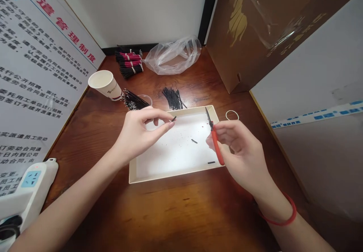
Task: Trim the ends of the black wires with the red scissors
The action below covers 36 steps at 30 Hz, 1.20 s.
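Apparently light work: the short black wire (173, 118) pinched in the left hand (136, 135) should weigh almost nothing, likely stiff enough to keep its line but thin and easily dropped, so best taken close to one end. Thumb and forefinger are together on it, its tip sticking out just past them over the white tray (159, 177). The right hand (241, 153) has its fingers curled shut around small red-handled snips (217, 148), blades pointing up near the tray's far edge, apart from the wire. Loose black scraps (194, 141) lie in the tray. Beyond it sits a loose heap of black wires (172, 99), beside a paper cup (104, 84).
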Motion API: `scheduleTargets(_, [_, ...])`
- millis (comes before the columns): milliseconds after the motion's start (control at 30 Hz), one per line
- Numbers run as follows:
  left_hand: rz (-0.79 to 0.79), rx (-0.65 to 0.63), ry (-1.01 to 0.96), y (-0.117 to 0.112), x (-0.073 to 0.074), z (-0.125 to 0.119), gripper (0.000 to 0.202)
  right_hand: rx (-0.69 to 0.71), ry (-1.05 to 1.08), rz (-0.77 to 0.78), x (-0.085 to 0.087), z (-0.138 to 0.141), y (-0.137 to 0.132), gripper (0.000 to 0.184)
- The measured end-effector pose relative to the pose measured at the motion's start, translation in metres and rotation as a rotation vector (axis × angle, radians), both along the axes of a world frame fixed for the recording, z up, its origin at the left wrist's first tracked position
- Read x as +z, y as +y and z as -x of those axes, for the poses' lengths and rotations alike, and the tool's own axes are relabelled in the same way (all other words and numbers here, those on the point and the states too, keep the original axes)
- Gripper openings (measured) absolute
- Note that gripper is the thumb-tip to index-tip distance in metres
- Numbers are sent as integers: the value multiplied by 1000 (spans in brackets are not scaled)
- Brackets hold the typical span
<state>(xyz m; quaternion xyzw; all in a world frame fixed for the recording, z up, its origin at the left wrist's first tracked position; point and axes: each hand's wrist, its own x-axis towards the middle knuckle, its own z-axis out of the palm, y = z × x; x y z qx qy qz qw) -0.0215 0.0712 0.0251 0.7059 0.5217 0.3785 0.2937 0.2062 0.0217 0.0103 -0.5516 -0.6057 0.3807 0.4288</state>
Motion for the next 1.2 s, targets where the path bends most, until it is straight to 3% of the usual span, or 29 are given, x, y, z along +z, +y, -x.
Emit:
scheduleTargets(100, [-49,-41,35,8,0,-2,7,-7,-73,-29,-1,0,3,16])
scheduleTargets(267, [1,-96,77,2,-5,-1,9,46,-154,-45,-4,0,2,16])
scheduleTargets(700, [-145,-49,6,-6,-20,-1,7,128,-347,-93,0,9,2,14])
scheduleTargets(933, [-373,-36,78,-8,-24,2,8,40,-198,-22,-10,10,0,12])
scheduleTargets(1200, [-276,18,26,-8,-25,1,11,-10,-215,-67,-6,17,-2,12])
